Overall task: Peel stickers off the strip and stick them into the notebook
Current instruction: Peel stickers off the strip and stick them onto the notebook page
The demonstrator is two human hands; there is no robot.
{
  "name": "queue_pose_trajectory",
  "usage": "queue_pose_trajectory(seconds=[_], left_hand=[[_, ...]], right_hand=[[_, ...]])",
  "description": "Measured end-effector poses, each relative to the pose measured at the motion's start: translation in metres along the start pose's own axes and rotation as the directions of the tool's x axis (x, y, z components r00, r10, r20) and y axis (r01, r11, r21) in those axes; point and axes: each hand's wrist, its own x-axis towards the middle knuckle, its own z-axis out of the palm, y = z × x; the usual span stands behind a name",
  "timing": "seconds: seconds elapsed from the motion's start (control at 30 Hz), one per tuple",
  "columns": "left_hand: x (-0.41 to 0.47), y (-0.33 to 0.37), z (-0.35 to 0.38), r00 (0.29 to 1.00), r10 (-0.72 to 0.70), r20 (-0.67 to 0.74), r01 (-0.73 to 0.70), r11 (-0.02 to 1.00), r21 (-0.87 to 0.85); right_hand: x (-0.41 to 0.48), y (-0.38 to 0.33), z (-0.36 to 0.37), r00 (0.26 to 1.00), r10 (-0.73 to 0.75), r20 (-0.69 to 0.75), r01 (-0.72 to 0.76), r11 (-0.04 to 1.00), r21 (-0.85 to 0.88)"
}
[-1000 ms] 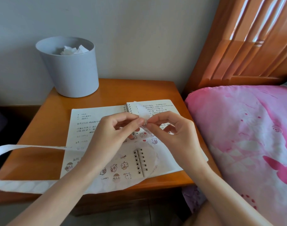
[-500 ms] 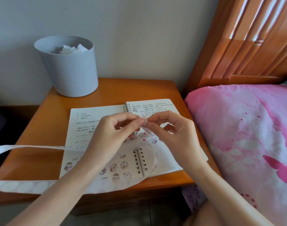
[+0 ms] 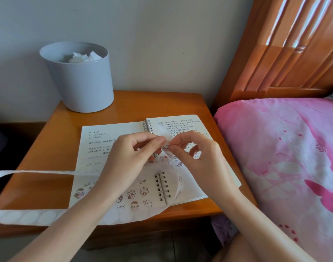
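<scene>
You are holding both hands up in the middle of the frame, just above the open notebook point(image 3: 112, 140). Your left hand point(image 3: 129, 157) is pinching the sticker strip point(image 3: 29, 214) between thumb and forefinger, and your right hand point(image 3: 197, 157) is meeting it fingertip to fingertip, its thumb and forefinger closed on the same short, pale end of the strip that is sticking up between the two hands. Whether your right fingers are gripping a sticker or only the backing is too small to tell.

From that pinch the translucent strip is curling down under your left hand, arching over the lower part of the notebook's spiral binding point(image 3: 163, 188), and then running off along the lower left of the frame, past the front edge of the bedside table point(image 3: 48, 133). A second stretch of it is crossing the left page edge-on and leaving at the left border. Faint oval outlines are showing along the lower stretch.

The notebook is lying open and flat on the table, handwriting on both pages, with small cartoon stickers point(image 3: 137, 197) already sitting on the lower left page, below your left wrist, and more on the right page beneath your fingers.

In the upper left, a grey bin point(image 3: 80, 82) holding crumpled white paper is standing at the table's back corner. A pink bedspread point(image 3: 284, 157) is filling the right side, under a wooden headboard point(image 3: 294, 44).
</scene>
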Motion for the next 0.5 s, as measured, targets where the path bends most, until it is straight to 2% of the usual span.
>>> queue_pose_trajectory(seconds=[0.33,0.4,0.5], left_hand=[[0.002,-0.005,-0.001,0.998,-0.05,-0.037,0.05,0.999,-0.01],[0.003,-0.005,-0.002,0.998,-0.036,-0.056,0.037,0.999,0.011],[0.003,-0.005,-0.004,0.998,-0.021,-0.062,0.023,0.999,0.034]], right_hand=[[-0.005,-0.001,-0.002,0.999,-0.047,0.017,0.047,0.998,-0.042],[-0.006,-0.004,-0.005,1.0,-0.027,0.003,0.027,1.0,0.009],[0.0,-0.005,-0.02,0.997,0.079,-0.011,-0.077,0.989,0.129]])
